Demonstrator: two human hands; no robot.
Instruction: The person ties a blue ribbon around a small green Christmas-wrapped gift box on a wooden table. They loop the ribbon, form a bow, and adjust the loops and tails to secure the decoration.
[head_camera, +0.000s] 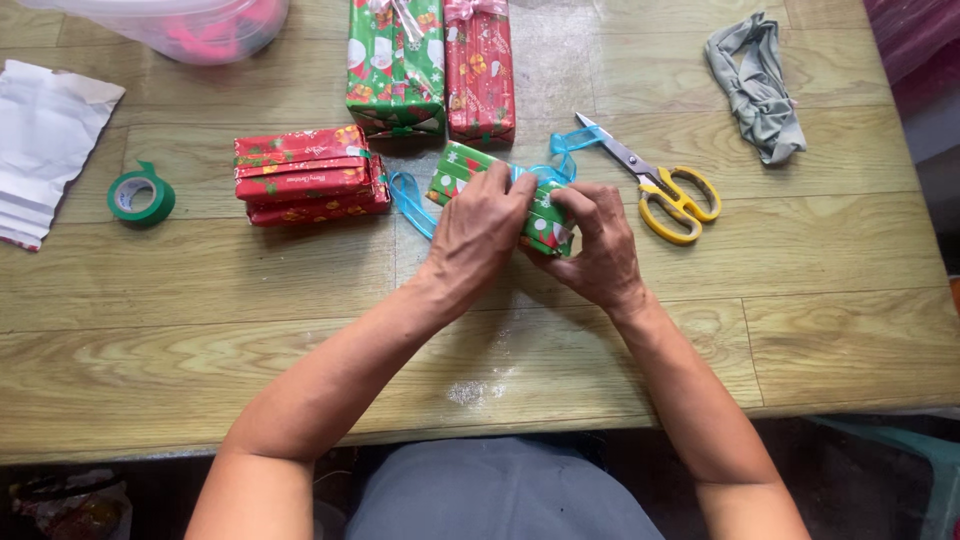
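Centrally, both hands (480, 232) (595, 245) clamp green gift box (455, 172); scissors (660, 185) just beside.

Home craft table, worn wooden tabletop (200, 330), wrapped gift boxes (430, 65), yellow-handled scissors (665, 185), green tape roll (141, 194), grey cloth (758, 85), plastic tub (180, 25).

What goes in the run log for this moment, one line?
left hand on green wrapped box | right hand on same box, blue ribbon at fingers | yellow scissors right of box
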